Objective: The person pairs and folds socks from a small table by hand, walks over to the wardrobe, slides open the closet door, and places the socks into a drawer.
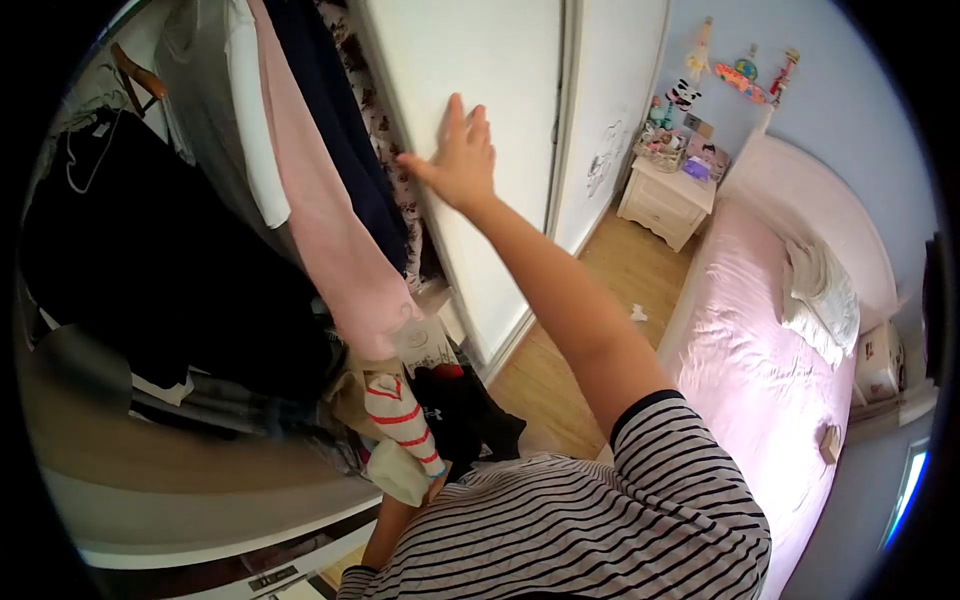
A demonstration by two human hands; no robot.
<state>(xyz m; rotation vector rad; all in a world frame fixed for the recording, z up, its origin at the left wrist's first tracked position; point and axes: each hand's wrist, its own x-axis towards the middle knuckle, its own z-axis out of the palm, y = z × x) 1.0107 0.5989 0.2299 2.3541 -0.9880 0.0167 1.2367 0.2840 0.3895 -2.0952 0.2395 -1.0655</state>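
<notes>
My right hand [462, 160] is stretched out with its fingers spread against the white sliding door [490, 80] of the wardrobe. Low in front of my body, my left hand [436, 488] holds a bundle of clothes; most of its fingers are hidden. In the bundle are a white garment with red stripes [400, 415], a rolled white piece [397, 472] and a black garment [470, 415]. Beside them, inside the wardrobe, hang a pink garment [320, 210], a navy one [335, 120] and a large black one [150, 240].
A bed with pink bedding [735, 300] stands on the right, a pillow [822, 300] on it. Past the doors is a white nightstand [665, 205] carrying small items. A white scrap [638, 313] lies on the wooden floor [575, 365]. Toys hang on the wall.
</notes>
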